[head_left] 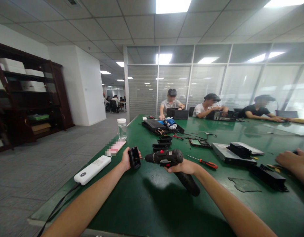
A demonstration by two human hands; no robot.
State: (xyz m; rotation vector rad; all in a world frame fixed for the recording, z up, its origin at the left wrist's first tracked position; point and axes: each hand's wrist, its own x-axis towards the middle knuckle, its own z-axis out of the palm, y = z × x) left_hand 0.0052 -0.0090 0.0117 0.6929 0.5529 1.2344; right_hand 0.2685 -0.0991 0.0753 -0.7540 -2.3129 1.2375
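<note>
My left hand (126, 159) is closed around a black rectangular frame-like part (135, 157), held upright above the green table (112, 204). In my right hand (183, 167) is a black cordless drill (164, 158) with red switches, its grip slanting down to the right. The drill's bit points left at the black part; whether the tip touches it I cannot tell. Just beyond the drill lie several similar black parts (162, 147). To its right rests a screwdriver (207, 163) with an orange and black handle.
A white power bank (92, 169) with a cable, a pink packet (116, 147) and a clear bottle (122, 129) line the left edge. Silver drives (226, 154) and a black bracket (267, 176) lie right, near another person's hand (292, 160). Several people work along the far side.
</note>
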